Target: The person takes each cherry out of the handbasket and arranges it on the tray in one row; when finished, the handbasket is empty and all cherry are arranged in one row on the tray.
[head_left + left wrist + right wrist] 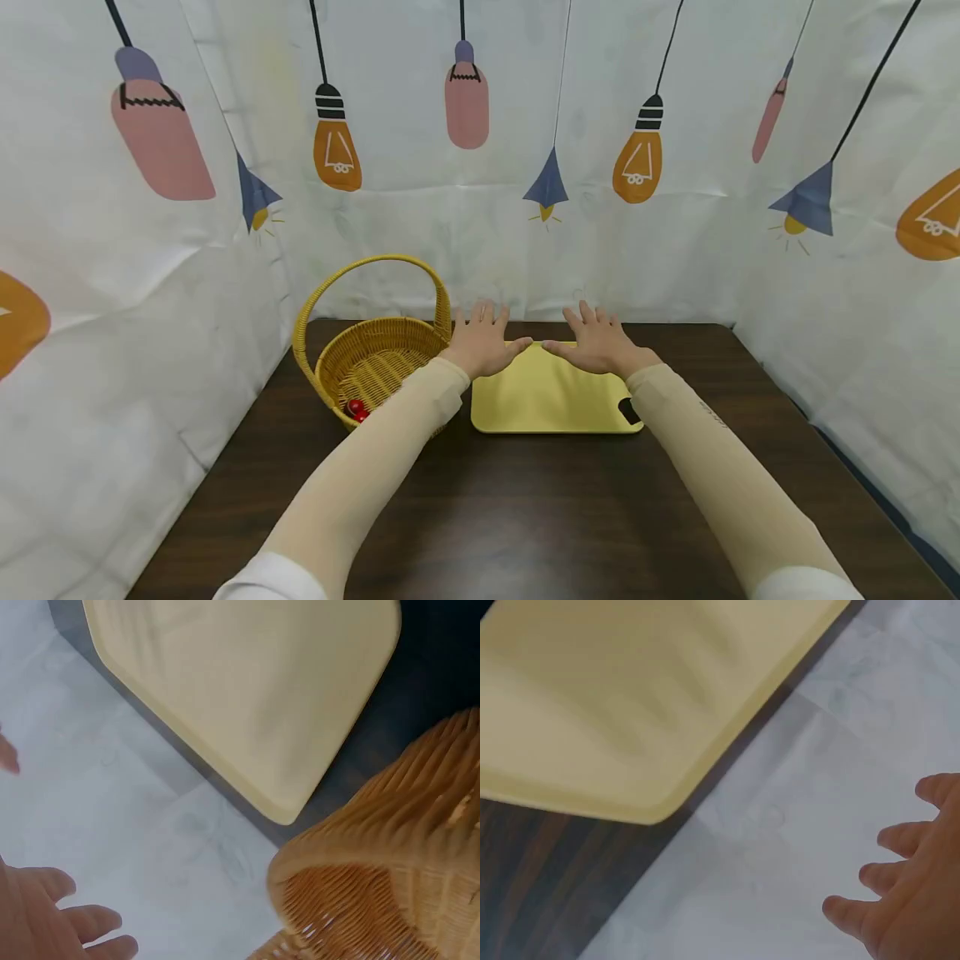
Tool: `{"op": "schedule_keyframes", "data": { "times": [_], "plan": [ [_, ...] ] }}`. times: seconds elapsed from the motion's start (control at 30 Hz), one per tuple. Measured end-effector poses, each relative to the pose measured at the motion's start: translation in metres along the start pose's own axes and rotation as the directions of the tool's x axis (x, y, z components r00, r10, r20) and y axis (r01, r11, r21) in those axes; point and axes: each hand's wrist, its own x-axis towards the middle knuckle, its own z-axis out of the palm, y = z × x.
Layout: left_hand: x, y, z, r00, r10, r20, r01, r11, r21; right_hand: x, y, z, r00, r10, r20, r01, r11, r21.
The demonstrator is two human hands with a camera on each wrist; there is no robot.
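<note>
Both hands are held out over the far part of the table, fingers spread and thumbs pointing at each other with a small gap between. My left hand (483, 343) is above the left end of a yellow cutting board (555, 404), close to the basket's handle. Over the board's right end hovers my right hand (600, 343). Neither hand holds anything. A yellow wicker basket (382, 333) with a tall arched handle stands left of the board; small red round things (356, 407) lie inside, partly hidden by the left sleeve.
The dark wooden table (517, 508) ends at a white curtain (420, 225) printed with lamps, which hangs behind it and along both sides. A dark cut-out handle hole (628, 410) shows at the board's right end.
</note>
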Motion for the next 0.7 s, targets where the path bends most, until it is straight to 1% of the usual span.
{"op": "schedule_keyframes", "data": {
  "times": [0.1, 0.27, 0.37, 0.5, 0.6, 0.67, 0.7],
  "plan": [
    [-0.008, -0.001, 0.006, 1.000, 0.000, -0.006, 0.000, 1.000, -0.007, -0.002, -0.003, 0.011, 1.000, -0.008, 0.015, 0.008, 1.000, 0.010],
    [-0.027, -0.007, 0.022, 1.000, 0.014, -0.025, -0.016, 0.996, -0.090, -0.006, -0.008, 0.033, 1.000, -0.007, 0.021, 0.006, 0.999, 0.046],
    [-0.043, -0.017, 0.031, 0.999, 0.009, -0.037, -0.015, 0.986, -0.163, -0.011, -0.014, 0.047, 0.999, -0.014, 0.031, 0.011, 0.998, 0.069],
    [-0.067, -0.033, 0.037, 0.998, -0.014, -0.065, -0.003, 0.970, -0.242, -0.018, -0.026, 0.059, 0.997, -0.050, 0.059, 0.043, 0.992, 0.116],
    [-0.083, -0.043, 0.041, 0.992, -0.031, -0.123, -0.007, 0.955, -0.296, -0.023, -0.034, 0.066, 0.995, -0.087, 0.054, 0.078, 0.985, 0.155],
    [-0.092, -0.050, 0.043, 0.981, -0.048, -0.189, -0.020, 0.939, -0.343, -0.026, -0.038, 0.070, 0.994, -0.104, 0.042, 0.094, 0.977, 0.189],
    [-0.097, -0.053, 0.044, 0.972, -0.064, -0.228, -0.025, 0.930, -0.368, -0.026, -0.040, 0.071, 0.993, -0.112, 0.032, 0.103, 0.972, 0.213]
  ]
}}
